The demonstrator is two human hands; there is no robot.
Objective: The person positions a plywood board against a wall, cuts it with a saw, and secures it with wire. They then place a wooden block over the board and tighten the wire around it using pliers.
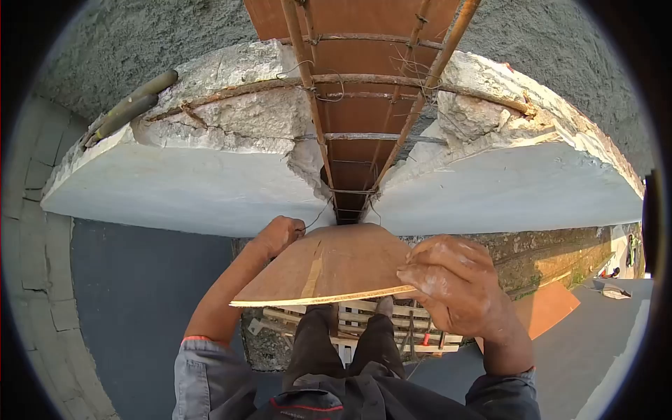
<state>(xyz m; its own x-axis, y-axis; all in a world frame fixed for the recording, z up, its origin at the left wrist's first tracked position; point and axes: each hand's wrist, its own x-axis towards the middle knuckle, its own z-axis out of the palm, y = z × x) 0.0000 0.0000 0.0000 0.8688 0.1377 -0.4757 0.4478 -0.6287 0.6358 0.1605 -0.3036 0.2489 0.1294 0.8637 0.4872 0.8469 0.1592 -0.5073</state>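
A brown plywood panel [343,262] stands upright in front of my body, its pale cut edge toward me. My right hand [451,283] pinches its near right corner, fingers and thumb closed over the edge. At the panel's far left side, my left hand [281,236] is closed around a thin wire [320,215] that runs up toward the gap in the wall. Behind the panel, a cage of rusty steel bars [371,136] rises in the gap between two broken wall parts. A second reddish-brown board [364,63] stands behind the bars.
White wall sections [210,182] with rough broken tops flank the gap. A dark hose [133,105] lies on the left top. Under my feet is a slatted wooden platform [280,315] with a red-handled tool [426,339]. An orange-brown board [546,315] lies at lower right.
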